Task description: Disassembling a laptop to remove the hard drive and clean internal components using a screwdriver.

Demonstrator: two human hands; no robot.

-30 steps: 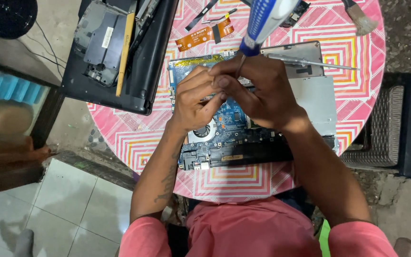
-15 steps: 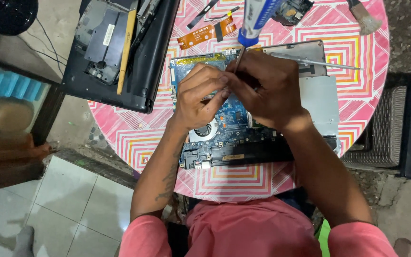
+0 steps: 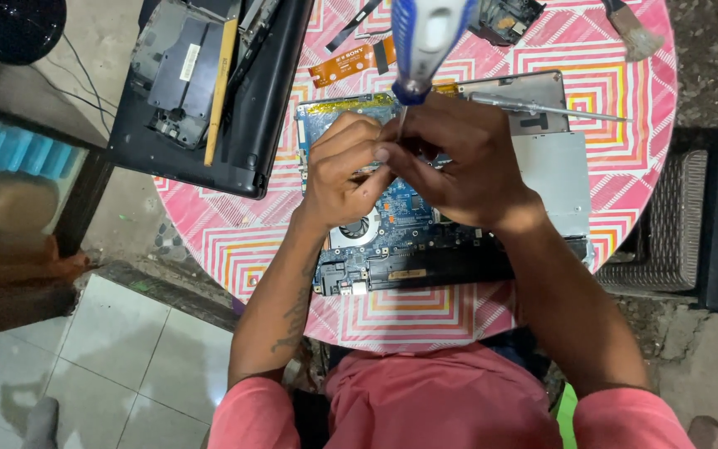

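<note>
I see both hands bunched over the opened laptop (image 3: 459, 216), which lies on the round desk (image 3: 625, 83) with its pink striped cloth. My right hand (image 3: 467, 162) is wrapped around the blue and white screwdriver (image 3: 425, 41), whose handle rises straight toward the camera and whose shaft drops to the blue circuit board (image 3: 392, 220) inside the laptop. My left hand (image 3: 342, 170) is curled narrow, fingertips pinched against the shaft just beside the right hand; whether it grips anything else I cannot tell. A thin metal rod (image 3: 542, 106) lies across the laptop's far edge. Beyond the laptop sits an orange ribbon cable (image 3: 346, 65), and a black laptop shell (image 3: 209, 91) rests to the laptop's left.
</note>
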